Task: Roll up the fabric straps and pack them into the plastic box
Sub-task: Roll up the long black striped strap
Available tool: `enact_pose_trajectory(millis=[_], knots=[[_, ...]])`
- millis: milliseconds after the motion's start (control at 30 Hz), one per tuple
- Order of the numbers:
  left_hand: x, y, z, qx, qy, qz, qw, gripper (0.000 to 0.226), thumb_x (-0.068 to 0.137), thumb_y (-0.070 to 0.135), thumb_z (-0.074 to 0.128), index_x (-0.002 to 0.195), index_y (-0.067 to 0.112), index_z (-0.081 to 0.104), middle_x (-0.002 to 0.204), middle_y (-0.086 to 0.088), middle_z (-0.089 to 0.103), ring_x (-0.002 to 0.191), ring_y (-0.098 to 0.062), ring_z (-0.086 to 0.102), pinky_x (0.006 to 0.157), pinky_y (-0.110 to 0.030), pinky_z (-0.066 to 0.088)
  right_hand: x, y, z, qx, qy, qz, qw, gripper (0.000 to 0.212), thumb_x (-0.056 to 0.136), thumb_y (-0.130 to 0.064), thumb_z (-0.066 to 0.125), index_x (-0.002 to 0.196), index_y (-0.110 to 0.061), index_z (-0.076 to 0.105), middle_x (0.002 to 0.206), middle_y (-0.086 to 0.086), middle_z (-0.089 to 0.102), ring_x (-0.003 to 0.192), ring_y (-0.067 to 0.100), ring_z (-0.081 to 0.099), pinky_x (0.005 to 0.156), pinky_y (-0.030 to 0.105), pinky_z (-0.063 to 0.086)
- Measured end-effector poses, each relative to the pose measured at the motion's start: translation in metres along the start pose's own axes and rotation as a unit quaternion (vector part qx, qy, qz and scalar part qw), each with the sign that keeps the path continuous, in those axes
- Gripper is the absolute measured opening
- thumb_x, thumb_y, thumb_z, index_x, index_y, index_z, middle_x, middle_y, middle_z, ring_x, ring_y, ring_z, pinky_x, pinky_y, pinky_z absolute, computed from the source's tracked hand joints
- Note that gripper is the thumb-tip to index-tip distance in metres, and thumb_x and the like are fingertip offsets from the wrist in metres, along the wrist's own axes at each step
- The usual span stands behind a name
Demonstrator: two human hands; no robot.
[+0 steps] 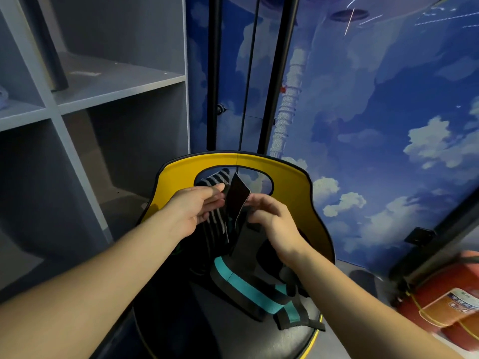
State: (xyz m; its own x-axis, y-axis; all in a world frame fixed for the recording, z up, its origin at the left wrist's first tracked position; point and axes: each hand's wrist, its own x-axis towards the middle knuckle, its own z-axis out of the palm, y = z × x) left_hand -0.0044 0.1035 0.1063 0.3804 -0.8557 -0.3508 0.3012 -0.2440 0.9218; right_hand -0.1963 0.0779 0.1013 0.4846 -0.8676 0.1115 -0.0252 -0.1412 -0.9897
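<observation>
Two hands meet above a yellow-backed chair (298, 182): the left hand (193, 212) pinches one black strap (237, 198) by its left edge, and the right hand (272, 221), fingers curled, grips its right edge. One teal-striped strap (248, 288) lies on the seat nearer, below the hands. Two red extinguishers (445, 301) stand on the floor at the near right.

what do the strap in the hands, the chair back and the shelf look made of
Strap: matte black woven fabric, probably; it bends limply.
Chair back: yellow panel with a smooth, slightly glossy skin and black edging, perhaps vinyl or plastic.
Shelf: flat matte grey boards with square edges, likely laminated wood.
</observation>
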Motion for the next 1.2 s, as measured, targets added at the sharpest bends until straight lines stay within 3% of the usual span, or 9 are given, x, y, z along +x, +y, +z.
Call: enact_pose_trajectory(millis=[100,167,233,367,533,767,900,1067,1200], knots=[[-0.002,0.000,0.005,0.003,0.003,0.001,1.000,0.015,0.087,0.031,0.077,0.091,0.023,0.065,0.088,0.007,0.079,0.085,-0.007,0.074,0.074,-0.033,0.037,-0.004,0.006,0.006,-0.053,-0.005,-0.043,0.998,0.025,0.083,-0.008,0.077,0.096,-0.028,0.069,0.092,-0.010,0.071,0.090,0.004,0.066,0.080,0.023,0.051],[-0.005,0.001,0.007,0.005,0.000,0.002,1.000,0.016,0.087,0.032,0.077,0.095,0.023,0.066,0.091,0.007,0.079,0.089,-0.007,0.074,0.074,-0.032,0.037,0.000,0.009,0.010,-0.110,0.043,-0.077,0.990,0.016,0.080,-0.028,0.083,0.085,-0.035,0.069,0.091,-0.006,0.071,0.089,0.013,0.068,0.080,0.035,0.056],[-0.007,0.003,0.007,0.007,-0.007,0.003,1.000,0.025,0.086,0.034,0.077,0.105,0.021,0.068,0.096,0.007,0.079,0.088,-0.006,0.075,0.070,-0.030,0.036,0.003,0.009,0.012,-0.109,0.081,-0.075,0.988,0.015,0.082,-0.037,0.080,0.080,-0.026,0.070,0.087,0.001,0.070,0.084,0.020,0.068,0.077,0.044,0.057],[-0.011,0.008,0.001,0.015,0.000,0.002,1.000,0.036,0.085,0.037,0.078,0.114,0.019,0.069,0.097,0.006,0.079,0.082,-0.002,0.074,0.068,-0.028,0.035,0.006,0.007,0.006,-0.022,0.100,-0.021,0.994,0.043,0.088,-0.033,0.077,0.073,0.000,0.055,0.073,0.022,0.057,0.065,0.030,0.053,0.064,0.045,0.045],[-0.012,0.005,0.001,0.008,0.016,-0.004,1.000,0.031,0.086,0.033,0.078,0.112,0.019,0.069,0.094,0.005,0.079,0.080,-0.002,0.073,0.066,-0.027,0.035,0.005,0.006,0.000,0.049,0.096,0.036,0.994,0.020,0.092,-0.019,0.074,0.078,-0.006,0.068,0.084,0.014,0.075,0.080,0.025,0.073,0.067,0.030,0.055],[-0.011,-0.004,0.012,-0.020,0.048,-0.009,0.999,0.017,0.089,0.029,0.075,0.102,0.020,0.070,0.095,0.005,0.078,0.084,-0.004,0.072,0.065,-0.024,0.034,0.001,0.008,-0.006,0.096,0.076,0.045,0.991,0.014,0.093,-0.011,0.070,0.091,0.003,0.072,0.095,0.018,0.076,0.089,0.030,0.075,0.077,0.036,0.061],[-0.002,0.001,0.003,-0.046,0.085,-0.002,0.995,0.007,0.091,0.028,0.072,0.094,0.024,0.068,0.096,0.006,0.078,0.077,-0.001,0.071,0.063,-0.024,0.032,-0.001,0.012,-0.020,0.097,0.071,0.054,0.991,0.020,0.094,-0.014,0.069,0.102,0.003,0.073,0.103,0.022,0.075,0.100,0.040,0.071,0.089,0.049,0.059],[-0.001,0.007,-0.006,-0.012,0.046,-0.012,0.999,0.004,0.092,0.026,0.071,0.093,0.023,0.069,0.092,0.006,0.079,0.083,-0.004,0.071,0.067,-0.026,0.033,-0.003,0.017,-0.037,0.089,0.093,0.087,0.988,0.021,0.094,-0.015,0.069,0.104,0.003,0.072,0.099,0.018,0.076,0.091,0.032,0.075,0.068,0.030,0.059],[-0.007,0.008,-0.002,-0.012,0.038,-0.016,0.999,0.006,0.093,0.027,0.071,0.097,0.023,0.070,0.091,0.005,0.079,0.084,-0.005,0.071,0.066,-0.026,0.033,0.008,0.018,-0.036,0.063,0.121,0.103,0.985,0.028,0.088,-0.025,0.077,0.084,0.001,0.066,0.087,0.024,0.071,0.080,0.035,0.069,0.070,0.040,0.055]])
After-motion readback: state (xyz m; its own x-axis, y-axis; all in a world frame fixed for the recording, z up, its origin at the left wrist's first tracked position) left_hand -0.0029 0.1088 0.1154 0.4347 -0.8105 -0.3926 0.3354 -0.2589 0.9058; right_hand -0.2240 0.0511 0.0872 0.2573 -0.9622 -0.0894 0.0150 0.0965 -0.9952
